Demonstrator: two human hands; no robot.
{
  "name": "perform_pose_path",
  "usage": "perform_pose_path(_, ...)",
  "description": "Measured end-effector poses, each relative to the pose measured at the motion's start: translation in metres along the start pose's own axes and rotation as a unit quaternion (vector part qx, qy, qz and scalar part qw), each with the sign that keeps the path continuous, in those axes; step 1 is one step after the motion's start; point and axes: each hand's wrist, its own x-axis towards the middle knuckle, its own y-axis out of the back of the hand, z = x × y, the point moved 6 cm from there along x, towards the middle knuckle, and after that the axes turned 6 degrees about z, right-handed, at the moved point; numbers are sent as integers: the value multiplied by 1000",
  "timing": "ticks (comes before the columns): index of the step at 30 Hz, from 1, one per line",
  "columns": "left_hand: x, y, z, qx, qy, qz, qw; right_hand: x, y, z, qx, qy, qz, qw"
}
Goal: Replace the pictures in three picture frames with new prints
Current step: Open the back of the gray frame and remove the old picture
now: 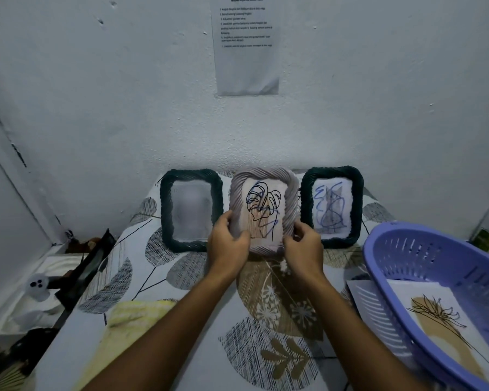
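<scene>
Between the two dark frames at the back of the desk, both hands hold the pale frame (263, 210) upright, facing the person. The left hand (228, 240) has its grip curled round the frame's lower left edge, thumb on the front. The right hand (304, 245) pinches the lower right edge, fingers bent round the twisted rim. Inside this frame sits a print (263, 213) with a black line drawing of a leaf over a tan patch and some blue scribble.

Just left of it stands a dark green frame (191, 210) whose picture is blurred and cannot be made out. Just right stands a second dark frame (331, 206) showing a blue scribbled drawing. Both lean near the white wall (124, 94).

A cloth (158, 266) printed with grey and brown leaves covers the desk. On the right, close to the person, a purple basket (401, 311) with slotted sides holds a sheet (441, 328) bearing a black plant sketch on a tan shape. A yellow rag (139, 311) lies on the left side of the cloth. Above, a paper notice (246, 43) with small text hangs on the wall.
</scene>
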Motion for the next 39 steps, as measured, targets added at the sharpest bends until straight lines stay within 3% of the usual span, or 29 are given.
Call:
perform_pose_path(5, -15, 38, 9, 2, -24, 39, 999, -25, 24, -12, 43, 38, 19, 998)
perform_pose_path(9, -27, 66, 17, -16, -26, 61, 998, -45, 37, -15, 77, 20, 3, 997)
perform_pose_path(19, -76, 103, 12, -106, 44, -6, 993, -97, 53, -10, 233, -132, -122, 956)
perform_pose_path(25, -94, 105, 1, -107, 85, -30, 990, -118, 63, -18, 299, -147, -165, 928)
perform_pose_path(30, -103, 103, 34, -18, -45, 24, 999, -128, 68, -37, 233, -54, -142, 961)
perform_pose_path(33, -116, 86, 73, -33, -114, -15, 993, -137, 66, -50, 128, 58, -79, 987)
perform_pose_path(39, -121, 71, 94, -30, -68, -46, 996, -156, 58, -62, 33, 180, -29, 983)
